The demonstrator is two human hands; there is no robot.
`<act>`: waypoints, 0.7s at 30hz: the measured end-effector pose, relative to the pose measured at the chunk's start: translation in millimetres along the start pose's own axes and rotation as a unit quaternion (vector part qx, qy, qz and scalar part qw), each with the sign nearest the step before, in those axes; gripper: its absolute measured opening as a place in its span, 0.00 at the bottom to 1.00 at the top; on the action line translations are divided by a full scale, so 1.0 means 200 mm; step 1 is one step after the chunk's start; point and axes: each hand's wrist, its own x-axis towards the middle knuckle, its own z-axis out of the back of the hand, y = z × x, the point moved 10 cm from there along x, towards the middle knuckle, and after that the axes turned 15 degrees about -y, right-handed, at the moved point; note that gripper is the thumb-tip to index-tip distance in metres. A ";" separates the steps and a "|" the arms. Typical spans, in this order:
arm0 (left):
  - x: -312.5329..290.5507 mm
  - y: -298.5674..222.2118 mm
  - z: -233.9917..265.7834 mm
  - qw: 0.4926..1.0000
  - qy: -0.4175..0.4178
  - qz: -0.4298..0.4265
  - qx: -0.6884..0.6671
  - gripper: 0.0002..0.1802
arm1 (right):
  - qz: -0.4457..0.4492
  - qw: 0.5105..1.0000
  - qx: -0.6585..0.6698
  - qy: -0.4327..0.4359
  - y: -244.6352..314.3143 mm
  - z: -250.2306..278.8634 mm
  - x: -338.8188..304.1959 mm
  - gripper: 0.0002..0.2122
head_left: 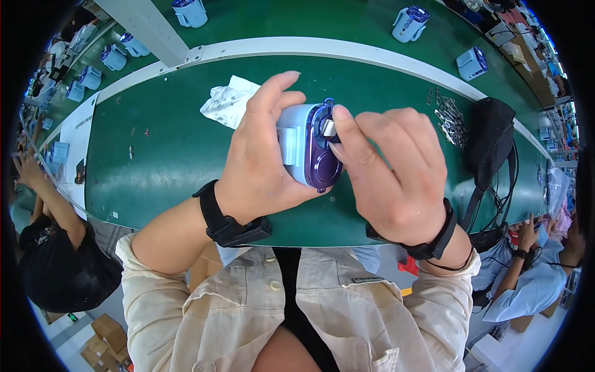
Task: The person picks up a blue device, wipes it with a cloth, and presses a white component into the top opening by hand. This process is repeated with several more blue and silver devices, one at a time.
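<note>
Light-blue plastic device with purple face (305, 152), frame centre: clasped in left hand (255, 155). Right hand (396, 167): thumb and finger pinched on small silver piece (328, 128).

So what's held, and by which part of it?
Left fingers hold the device by its blue body; right fingers are at its metal tab, grip unclear.

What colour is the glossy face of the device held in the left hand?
Dark violet-blue; the glossy face shows best in the head view.
</note>
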 end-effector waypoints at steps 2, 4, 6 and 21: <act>0.00 0.01 0.00 1.000 0.000 0.011 -0.016 0.56 | -0.015 1.000 0.000 0.023 -0.02 -0.01 0.00 0.17; 0.00 0.03 -0.01 0.999 0.016 0.024 -0.042 0.56 | -0.023 0.999 0.001 0.035 -0.02 -0.02 0.01 0.15; -0.01 0.04 -0.02 0.998 0.025 0.030 -0.056 0.57 | -0.017 0.997 -0.005 0.073 -0.01 -0.04 0.00 0.20; -0.04 0.08 -0.09 0.984 0.060 0.114 -0.119 0.56 | -0.094 0.992 0.085 -0.019 -0.15 0.01 -0.01 0.17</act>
